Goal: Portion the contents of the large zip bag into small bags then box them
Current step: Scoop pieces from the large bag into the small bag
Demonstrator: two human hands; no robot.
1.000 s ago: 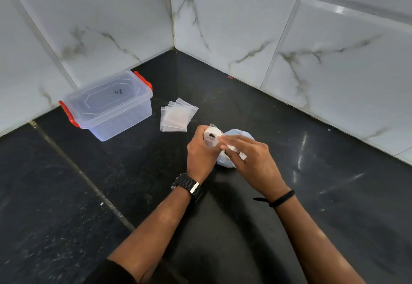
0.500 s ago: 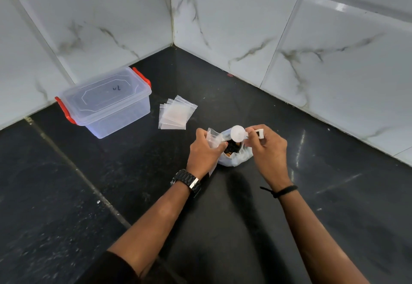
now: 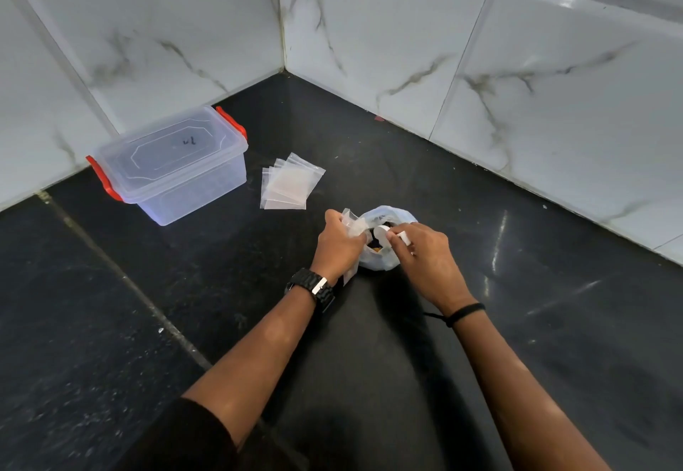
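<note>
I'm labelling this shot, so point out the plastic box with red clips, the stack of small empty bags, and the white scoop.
plastic box (image 3: 168, 154), head view, middle of its clear lid.
small empty bags (image 3: 290, 187), head view, top bag's face.
white scoop (image 3: 381, 231), head view, its round bowl.

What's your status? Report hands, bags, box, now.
Left hand grips a small bag; right hand holds a white scoop over the large zip bag. Box lidded, spare bags beside it. Nothing in the way.

head-worn view, looking down, close over hands
</note>
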